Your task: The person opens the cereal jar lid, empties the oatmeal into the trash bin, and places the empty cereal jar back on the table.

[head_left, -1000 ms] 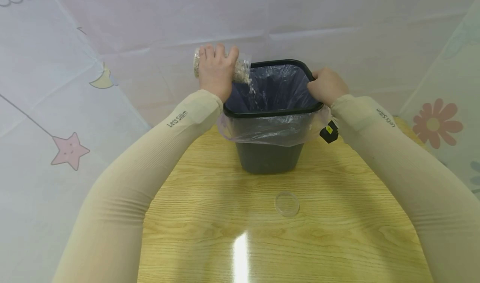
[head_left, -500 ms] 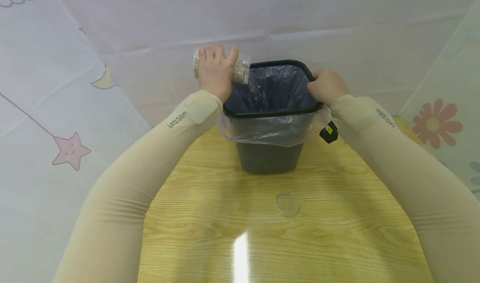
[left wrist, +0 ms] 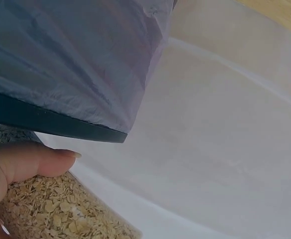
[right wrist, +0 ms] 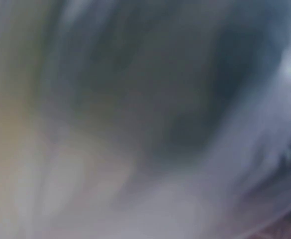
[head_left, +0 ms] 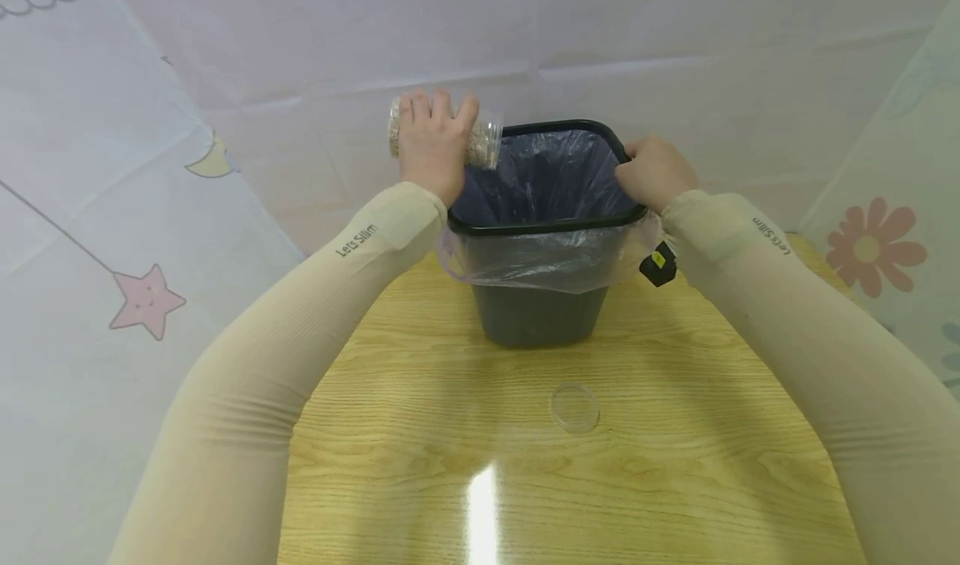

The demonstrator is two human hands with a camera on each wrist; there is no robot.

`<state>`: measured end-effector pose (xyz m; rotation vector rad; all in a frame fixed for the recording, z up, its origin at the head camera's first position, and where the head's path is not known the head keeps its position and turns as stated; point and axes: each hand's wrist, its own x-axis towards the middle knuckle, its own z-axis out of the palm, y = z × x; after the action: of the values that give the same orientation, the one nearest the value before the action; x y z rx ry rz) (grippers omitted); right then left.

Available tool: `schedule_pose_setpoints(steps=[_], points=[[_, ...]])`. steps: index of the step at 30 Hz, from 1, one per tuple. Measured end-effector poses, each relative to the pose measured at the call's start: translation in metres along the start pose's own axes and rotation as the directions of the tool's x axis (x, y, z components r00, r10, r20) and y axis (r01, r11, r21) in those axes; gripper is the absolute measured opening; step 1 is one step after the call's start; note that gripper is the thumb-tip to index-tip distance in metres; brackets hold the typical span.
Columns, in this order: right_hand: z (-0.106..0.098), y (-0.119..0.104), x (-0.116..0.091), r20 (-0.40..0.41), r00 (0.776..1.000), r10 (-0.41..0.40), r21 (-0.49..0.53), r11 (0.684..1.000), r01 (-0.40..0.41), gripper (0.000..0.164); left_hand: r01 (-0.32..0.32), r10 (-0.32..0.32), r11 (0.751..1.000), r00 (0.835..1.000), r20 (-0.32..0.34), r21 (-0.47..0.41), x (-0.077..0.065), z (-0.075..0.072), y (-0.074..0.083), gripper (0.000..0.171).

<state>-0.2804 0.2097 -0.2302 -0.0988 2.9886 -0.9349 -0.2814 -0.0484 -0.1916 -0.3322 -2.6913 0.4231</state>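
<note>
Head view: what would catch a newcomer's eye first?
The dark bin with its purplish liner, on the wooden table, stands out first. At its left side the left hand holds a tipped jar of flakes; the right hand grips it at the right. Nearer the camera lies a clear round disc.

Yellow wood-grain table [head_left: 405,473], glossy, across lower middle of the frame; white glare [head_left: 482,515] at bottom centre. On it: dark grey tapered bin [head_left: 542,317], upright, centre; clear round lid [head_left: 553,407], lower centre, apart from bin.
</note>
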Motion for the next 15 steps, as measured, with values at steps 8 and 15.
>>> schedule_pose_setpoints(steps=[8, 15], points=[[0.0008, 0.0001, 0.0006, -0.012, 1.000, -0.004, -0.010, 1.000, 0.004, 0.057, -0.004, 0.004, 1.000, 1.000, -0.019, -0.007, -0.0006, 0.0005, -0.0001, 0.058], [0.0015, 0.0001, -0.0003, -0.024, 1.000, -0.010, -0.009, 1.000, 0.010, 0.056, -0.009, 0.009, 1.000, 1.000, -0.015, 0.002, -0.0001, 0.0018, -0.0012, 0.063]])
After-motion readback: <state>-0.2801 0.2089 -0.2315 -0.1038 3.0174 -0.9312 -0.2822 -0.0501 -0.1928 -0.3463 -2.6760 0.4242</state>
